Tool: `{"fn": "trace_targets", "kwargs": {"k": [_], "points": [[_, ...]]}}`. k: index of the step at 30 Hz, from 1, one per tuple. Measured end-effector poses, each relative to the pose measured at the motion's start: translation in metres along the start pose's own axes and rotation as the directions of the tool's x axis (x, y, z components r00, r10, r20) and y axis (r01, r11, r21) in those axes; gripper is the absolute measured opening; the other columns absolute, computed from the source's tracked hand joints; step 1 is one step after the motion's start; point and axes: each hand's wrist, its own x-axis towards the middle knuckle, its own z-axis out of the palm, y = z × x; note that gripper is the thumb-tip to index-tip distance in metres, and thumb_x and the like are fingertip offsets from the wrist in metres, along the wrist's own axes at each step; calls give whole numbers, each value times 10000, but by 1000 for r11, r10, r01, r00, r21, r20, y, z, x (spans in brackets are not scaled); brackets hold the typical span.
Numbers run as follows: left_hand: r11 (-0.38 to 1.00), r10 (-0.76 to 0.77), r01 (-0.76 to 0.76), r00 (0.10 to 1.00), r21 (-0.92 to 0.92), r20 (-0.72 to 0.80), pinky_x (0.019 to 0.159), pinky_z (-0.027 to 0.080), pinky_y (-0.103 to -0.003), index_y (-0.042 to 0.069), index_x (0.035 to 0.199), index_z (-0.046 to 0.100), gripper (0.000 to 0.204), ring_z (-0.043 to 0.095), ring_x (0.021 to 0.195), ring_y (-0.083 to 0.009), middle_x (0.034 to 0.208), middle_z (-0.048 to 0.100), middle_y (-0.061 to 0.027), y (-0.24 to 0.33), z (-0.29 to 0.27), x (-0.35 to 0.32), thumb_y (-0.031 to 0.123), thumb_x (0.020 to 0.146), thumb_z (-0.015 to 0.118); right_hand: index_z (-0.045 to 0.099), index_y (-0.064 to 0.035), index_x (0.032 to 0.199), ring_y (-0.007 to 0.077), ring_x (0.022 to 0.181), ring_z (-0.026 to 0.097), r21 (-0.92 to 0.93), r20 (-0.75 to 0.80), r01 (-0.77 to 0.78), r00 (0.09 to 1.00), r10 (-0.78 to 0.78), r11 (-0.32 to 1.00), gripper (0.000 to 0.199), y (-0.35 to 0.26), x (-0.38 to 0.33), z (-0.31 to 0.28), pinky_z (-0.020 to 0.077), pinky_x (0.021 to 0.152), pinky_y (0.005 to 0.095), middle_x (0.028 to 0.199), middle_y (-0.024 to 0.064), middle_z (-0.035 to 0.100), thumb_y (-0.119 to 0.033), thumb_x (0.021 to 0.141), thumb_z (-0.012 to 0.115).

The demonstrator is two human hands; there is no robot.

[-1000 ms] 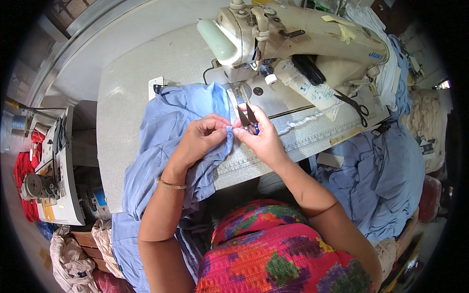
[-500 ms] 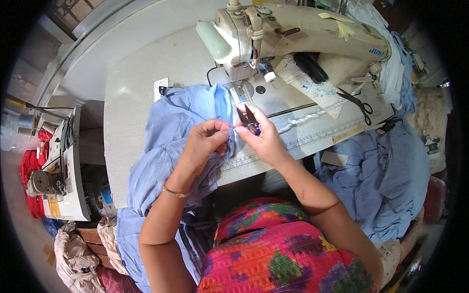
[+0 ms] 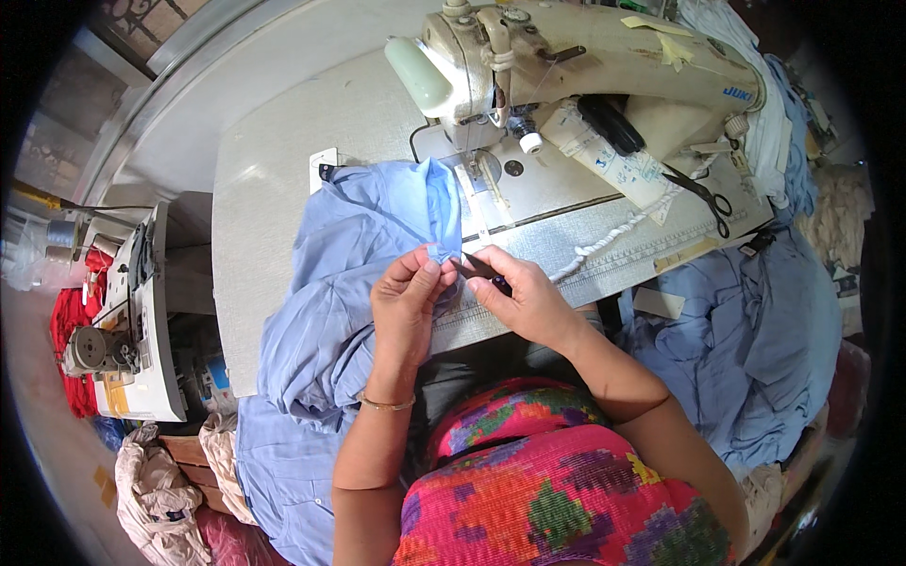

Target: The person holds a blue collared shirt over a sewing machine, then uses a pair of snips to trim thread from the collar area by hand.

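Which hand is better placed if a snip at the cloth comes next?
Probably the right hand: it holds the dark snips, blades pointing toward the blue garment, whose edge the left hand pinches.

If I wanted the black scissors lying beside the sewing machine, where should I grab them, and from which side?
Probably by the ring handles, coming from the near right. The black scissors lie with those handles toward that side, while the blades point leftward and away, so this should keep you off the sharp part.
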Motion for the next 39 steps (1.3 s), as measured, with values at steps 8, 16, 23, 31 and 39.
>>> {"fn": "trace_targets", "kwargs": {"k": [8,16,23,31,39], "points": [[998,61,-61,998,5,-5,756,514,-235,-34,1050,585,202,614,799,-130,999,615,-82,-11,-2,1,24,857,582,485,3,917,383,695,549,-20,-18,-41,999,41,999,174,4,3,6,420,599,389,734,210,544,-150,859,545],[993,90,-89,996,73,-18,771,502,-243,-48,985,598,144,596,857,-128,1135,542,-87,-11,-1,0,-12,848,570,496,2,924,376,658,546,-14,-30,-9,1000,8,1000,172,11,6,7,419,582,385,712,206,541,-142,851,554],[986,127,-126,992,110,-7,782,492,-253,-52,977,593,136,596,866,-137,1117,544,-85,-11,1,0,-34,848,555,502,7,933,355,646,556,8,-21,-8,1000,8,1000,180,12,7,8,426,580,370,716,201,548,-144,852,557],[974,170,-169,985,152,5,795,488,-259,-60,972,586,131,590,882,-138,1117,538,-89,-11,3,-1,-46,850,540,511,6,935,320,627,557,14,-8,-49,999,49,999,173,10,6,6,427,578,361,709,196,548,-143,858,548],[979,153,-149,988,140,-12,790,477,-244,-59,943,584,110,581,871,-126,1106,539,-86,-13,1,-1,-46,841,543,511,3,925,328,623,551,5,-26,-61,998,61,998,169,6,6,9,428,572,363,702,195,547,-150,861,542]]}}
